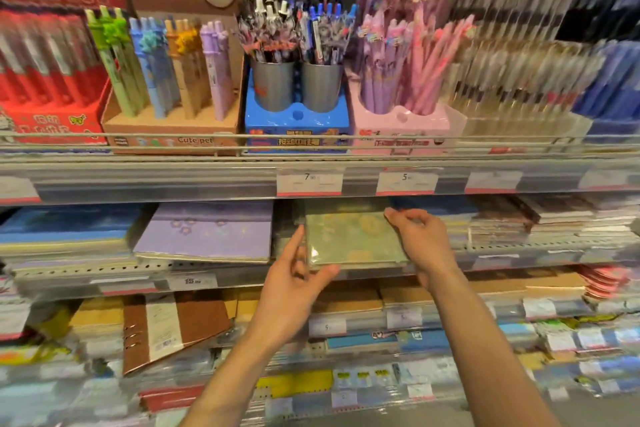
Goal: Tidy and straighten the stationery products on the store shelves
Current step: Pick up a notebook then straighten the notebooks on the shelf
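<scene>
fingers of both hands are on the green notebook (353, 239), middle shelf (519, 248), centre. left hand (294, 282): fingers straight along its left edge, thumb hooked under the front left corner, so a light pinch. right hand (424, 244): fingers curled over the right edge near the back corner, gripping it. holding opposite sides looks like the way to square it or slide it back; which one i can't tell, frame is blurred.

notebook lies flat in clear wrap, front edge at the shelf lip, just beside the purple notebook (207, 230), which sits skewed with its front overhanging. that one probably needs straightening too.

containers, top shelf: two grey cups (273, 85) in a blue stand (296, 125), packed with dark patterned pens, upright. pink stand (398, 126) holds pink and purple pens, several leaning right. brown box (173, 128) has green, blue, tan, lilac pens in slots, tilted back. red box (52, 118) at left holds red pens.

lower shelf: brown binder (173, 329) lies crooked.
</scene>
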`<state>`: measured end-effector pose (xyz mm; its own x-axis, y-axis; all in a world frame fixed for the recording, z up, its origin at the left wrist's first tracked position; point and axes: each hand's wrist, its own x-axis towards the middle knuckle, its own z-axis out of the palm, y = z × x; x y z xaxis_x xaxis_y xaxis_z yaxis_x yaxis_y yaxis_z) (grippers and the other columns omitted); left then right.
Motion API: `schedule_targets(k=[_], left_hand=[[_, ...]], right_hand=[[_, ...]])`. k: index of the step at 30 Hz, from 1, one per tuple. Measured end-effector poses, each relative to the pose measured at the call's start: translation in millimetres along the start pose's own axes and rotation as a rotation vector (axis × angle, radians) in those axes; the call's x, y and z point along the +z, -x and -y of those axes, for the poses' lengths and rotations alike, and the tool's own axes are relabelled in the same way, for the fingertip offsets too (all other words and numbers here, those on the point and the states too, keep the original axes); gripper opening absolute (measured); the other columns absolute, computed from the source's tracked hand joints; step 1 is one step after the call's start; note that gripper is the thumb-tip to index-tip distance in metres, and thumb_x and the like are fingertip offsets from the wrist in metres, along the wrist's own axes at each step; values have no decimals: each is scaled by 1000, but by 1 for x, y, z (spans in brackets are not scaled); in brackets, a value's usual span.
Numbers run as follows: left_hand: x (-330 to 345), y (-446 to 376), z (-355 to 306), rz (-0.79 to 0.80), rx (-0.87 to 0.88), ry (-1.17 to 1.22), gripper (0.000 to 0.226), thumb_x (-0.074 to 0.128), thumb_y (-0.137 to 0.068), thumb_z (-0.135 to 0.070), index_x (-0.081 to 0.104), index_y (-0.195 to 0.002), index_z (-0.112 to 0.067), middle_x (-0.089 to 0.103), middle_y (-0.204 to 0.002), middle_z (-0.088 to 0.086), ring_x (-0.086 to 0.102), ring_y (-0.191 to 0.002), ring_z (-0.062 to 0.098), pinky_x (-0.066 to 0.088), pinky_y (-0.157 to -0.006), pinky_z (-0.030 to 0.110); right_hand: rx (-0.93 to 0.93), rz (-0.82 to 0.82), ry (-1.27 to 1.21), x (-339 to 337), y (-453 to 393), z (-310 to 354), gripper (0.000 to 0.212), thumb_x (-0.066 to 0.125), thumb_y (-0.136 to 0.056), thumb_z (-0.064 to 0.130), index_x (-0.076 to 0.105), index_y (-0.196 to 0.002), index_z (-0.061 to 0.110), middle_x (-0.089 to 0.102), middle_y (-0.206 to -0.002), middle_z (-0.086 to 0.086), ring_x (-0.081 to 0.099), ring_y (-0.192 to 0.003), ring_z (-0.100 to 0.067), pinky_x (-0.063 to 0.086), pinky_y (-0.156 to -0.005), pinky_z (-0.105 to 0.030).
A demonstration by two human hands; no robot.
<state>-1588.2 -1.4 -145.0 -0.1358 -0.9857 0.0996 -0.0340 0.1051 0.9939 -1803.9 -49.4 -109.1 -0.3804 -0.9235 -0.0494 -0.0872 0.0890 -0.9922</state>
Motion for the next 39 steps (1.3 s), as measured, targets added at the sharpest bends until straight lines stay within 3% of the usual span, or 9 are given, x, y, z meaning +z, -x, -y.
schedule_targets(k=[6, 9, 11, 15, 18, 21, 24, 31, 39], left_hand=[[14, -4, 5, -185, 88, -130, 76, 69, -86, -42, 31, -151, -35, 53, -123, -20, 60, -82, 1, 50, -73, 12], [17, -7, 10, -229, 129, -257, 73, 63, -87, -51, 30, -151, -38, 37, -130, -21, 47, -102, -20, 43, -81, 4], [20, -10, 14, -251, 146, -329, 73, 57, -88, -58, 25, -152, -40, 22, -148, -24, 26, -125, -26, 31, -100, 5], [26, -23, 19, -228, 135, -404, 75, 46, -92, -65, 7, -153, -45, -4, -161, -26, -3, -145, -9, 8, -117, 25], [25, -37, 21, -258, 121, -420, 75, 46, -94, -62, 10, -155, -37, 1, -163, -20, -3, -147, -5, 9, -122, 31], [23, -47, 22, -279, 124, -444, 72, 47, -95, -58, 18, -155, -30, 12, -163, -14, 8, -148, 2, 17, -122, 35], [23, -51, 21, -301, 204, -451, 63, 49, -97, -52, 25, -151, -31, 26, -153, -20, 20, -138, -12, 22, -112, 18], [29, -65, 15, -377, 214, -473, 51, 52, -99, -38, 39, -145, -19, 43, -147, 0, 39, -137, 13, 30, -106, 22], [31, -72, 13, -418, 156, -427, 47, 56, -98, -34, 48, -139, -14, 46, -142, 6, 46, -131, 21, 38, -106, 31]], right_hand=[[-169, 148, 94, -21, 29, -20, 60, 73, -78, 58, 55, -133, 45, 59, -130, 22, 57, -112, 8, 46, -90, -21], [-232, 204, 143, -20, 32, -29, 74, 75, -73, 62, 43, -140, 54, 40, -143, 32, 39, -117, 23, 34, -88, -7], [-253, 196, 142, -16, 28, -32, 77, 73, -76, 62, 38, -143, 53, 38, -142, 34, 35, -112, 32, 30, -87, -4], [-298, 121, 181, -4, 18, -33, 75, 68, -81, 61, 35, -146, 44, 42, -139, 30, 38, -113, 32, 35, -85, 1], [-324, 49, 270, 6, 10, -32, 76, 60, -82, 68, 33, -147, 39, 43, -142, 18, 40, -127, 6, 35, -105, -19], [-343, -2, 345, 11, 10, -36, 81, 53, -80, 76, 31, -149, 38, 41, -149, 10, 37, -136, -7, 35, -111, -34], [-386, -32, 400, 14, 14, -41, 77, 53, -84, 71, 32, -149, 36, 40, -151, 10, 35, -138, -8, 35, -114, -38], [-460, -71, 484, 25, 2, -31, 55, 56, -93, 53, 46, -139, 24, 55, -130, 5, 41, -125, -10, 40, -99, -28], [-441, -135, 509, 30, -5, -30, 56, 60, -92, 51, 52, -136, 18, 57, -119, 1, 45, -118, -15, 39, -94, -28]])
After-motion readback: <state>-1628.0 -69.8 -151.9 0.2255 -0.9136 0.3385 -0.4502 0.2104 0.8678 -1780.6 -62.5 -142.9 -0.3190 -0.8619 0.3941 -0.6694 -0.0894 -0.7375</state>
